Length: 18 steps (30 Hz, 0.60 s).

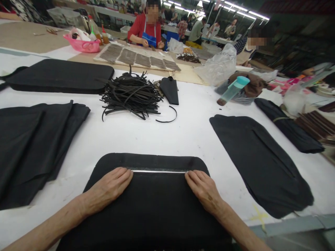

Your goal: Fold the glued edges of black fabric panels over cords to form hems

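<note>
A black panel [157, 205] with rounded far corners lies in front of me on the white table. Across it, close to the far end, runs a straight seam with a thin white strip [159, 171] showing. My left hand [111, 184] is at the strip's left end, fingers together and closed on the panel's black material. At the right end, my right hand [202, 188] has the same closed hold, fingertips on the seam. Both thumbs are mostly hidden, so how much material is pinched between the fingers cannot be seen.
Black pieces [34, 146] overlap at left, below a thick black stack [60, 75]. Beyond my hands lies a heap of thin black strips [131, 92]. At right are more black panels [259, 160] and a teal-capped container [234, 90]. Across the table works a person in red [133, 29].
</note>
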{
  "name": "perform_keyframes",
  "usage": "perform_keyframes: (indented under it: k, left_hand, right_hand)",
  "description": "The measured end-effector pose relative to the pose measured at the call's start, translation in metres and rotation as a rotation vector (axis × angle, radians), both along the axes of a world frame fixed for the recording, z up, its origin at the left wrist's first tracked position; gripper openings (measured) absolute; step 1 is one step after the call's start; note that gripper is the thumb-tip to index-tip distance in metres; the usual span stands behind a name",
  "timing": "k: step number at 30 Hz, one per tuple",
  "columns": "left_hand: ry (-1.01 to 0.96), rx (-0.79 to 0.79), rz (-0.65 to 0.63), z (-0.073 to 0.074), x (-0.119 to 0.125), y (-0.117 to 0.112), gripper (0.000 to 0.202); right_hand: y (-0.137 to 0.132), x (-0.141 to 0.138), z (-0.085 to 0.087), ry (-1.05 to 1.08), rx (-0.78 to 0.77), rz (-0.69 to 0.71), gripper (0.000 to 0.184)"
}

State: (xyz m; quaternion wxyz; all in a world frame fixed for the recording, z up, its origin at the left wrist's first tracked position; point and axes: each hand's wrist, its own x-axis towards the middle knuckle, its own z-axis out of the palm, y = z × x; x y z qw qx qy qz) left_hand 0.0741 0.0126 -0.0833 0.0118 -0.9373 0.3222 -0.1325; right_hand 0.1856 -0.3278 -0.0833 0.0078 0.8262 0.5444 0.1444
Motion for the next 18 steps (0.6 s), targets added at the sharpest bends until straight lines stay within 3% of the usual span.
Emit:
perform_keyframes:
  k: [3, 8, 13, 18]
  left_hand:
    - [0.008, 0.001, 0.009, -0.003, 0.000, 0.000, 0.033]
    - [0.014, 0.006, 0.036, -0.007, -0.002, 0.001, 0.034]
    - [0.026, 0.019, 0.051, -0.009, -0.004, 0.002, 0.036]
    - [0.012, 0.058, 0.045, -0.007, -0.003, 0.002, 0.037]
  right_hand:
    - [-0.008, -0.003, -0.003, 0.036, 0.025, -0.052, 0.030]
    - [-0.015, -0.008, -0.010, 0.130, 0.190, -0.263, 0.032]
    - [-0.014, -0.009, -0.008, 0.168, 0.045, -0.191, 0.036]
    - [-0.012, -0.009, -0.007, 0.118, 0.003, -0.218, 0.035]
